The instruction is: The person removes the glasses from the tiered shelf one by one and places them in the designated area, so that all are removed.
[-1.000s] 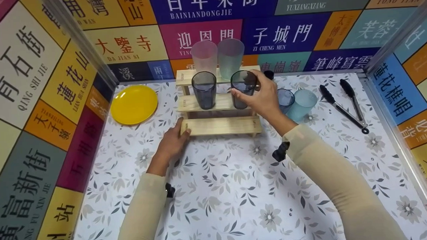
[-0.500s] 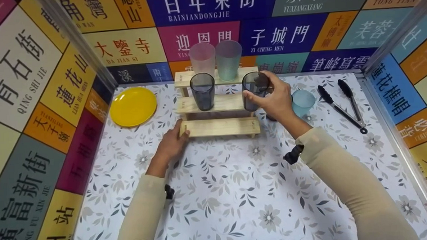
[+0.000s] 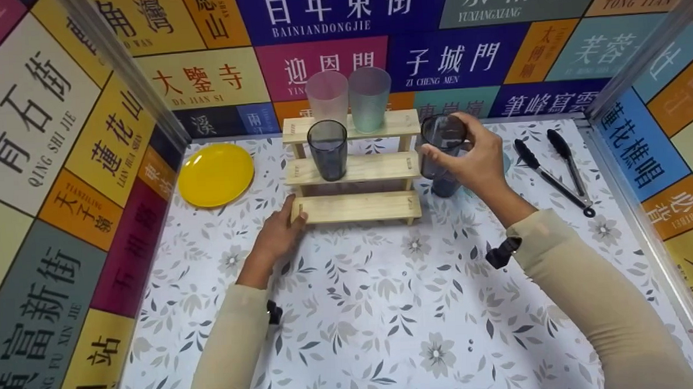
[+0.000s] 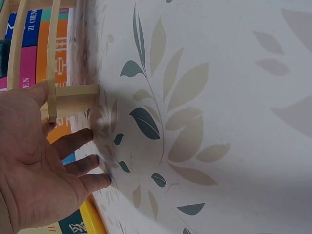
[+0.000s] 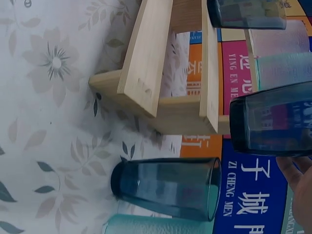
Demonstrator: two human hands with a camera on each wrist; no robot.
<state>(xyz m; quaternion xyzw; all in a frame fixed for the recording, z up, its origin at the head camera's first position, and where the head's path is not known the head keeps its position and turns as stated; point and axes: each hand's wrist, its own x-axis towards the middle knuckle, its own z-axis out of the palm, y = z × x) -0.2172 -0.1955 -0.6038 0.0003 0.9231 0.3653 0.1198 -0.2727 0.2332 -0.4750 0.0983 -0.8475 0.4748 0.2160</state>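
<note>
My right hand (image 3: 480, 158) grips a dark grey tumbler (image 3: 440, 138) just right of the wooden three-step rack (image 3: 356, 207). Below that tumbler a dark blue glass (image 3: 445, 188) stands on the table; in the right wrist view the two are apart. The rack's bottom step is pinched at its left end by my left hand (image 3: 279, 231), with the other fingers extended in the left wrist view. A second dark tumbler (image 3: 328, 151) stands on the middle step. On the top step are a pinkish frosted cup (image 3: 327, 96) and a greenish frosted cup (image 3: 370, 100).
A light teal cup (image 5: 156, 225) stands beside the blue glass, mostly hidden by my right hand in the head view. Black-tipped tongs (image 3: 556, 173) lie at the right, and a yellow plate (image 3: 216, 175) at the left. Printed panels (image 3: 321, 20) wall the table's back and sides.
My right hand has lifted the dark tumbler off the middle step and carried it right, past the rack's end. My left hand has stayed at the bottom step.
</note>
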